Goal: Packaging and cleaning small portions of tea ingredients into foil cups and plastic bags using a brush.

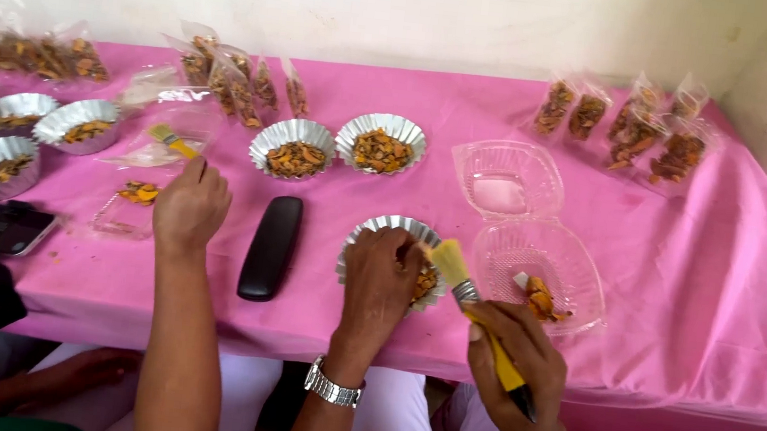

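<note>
Pink cloth (pixel 697 306) covers the table where the left hand (pixel 379 277) rests fingers curled down into a fluted foil cup (pixel 372 233) of orange-brown dried pieces near the front edge. Just beside it, the right hand (pixel 520 358) is closed around the yellow handle of a brush (pixel 462 286), bristles touching the cup's right rim. An open clear plastic clamshell (pixel 577 274) sits right of the cup. Another person's hand (pixel 190 205), left of a black case (pixel 271 246), grips a second brush (pixel 171 139).
</note>
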